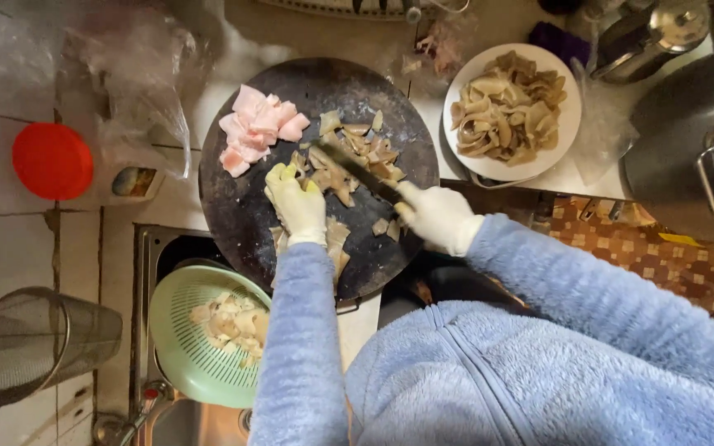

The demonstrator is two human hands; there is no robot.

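Knife work is being carried out on a round dark chopping board (241, 215).

Pale brownish strips (349, 161) are being pressed down at the middle of the board by the gloved left hand (295, 202), its fingers curled together on top of them, while a knife (357, 172) is being gripped by the gloved right hand (435, 216), closed around the handle, with the blade being laid across the strips just beside the left fingertips. Pink meat slices (255, 128) are being kept at the board's far edge, apart from the cut pieces. A white plate (568, 136) of similar strips is being held on the table to the right, and a green colander (183, 347) is sitting below the board. Risk is judged as follows: the blade is being worked very close to the holding fingers, so a slip on the slick strips could cause a cut glove or finger.
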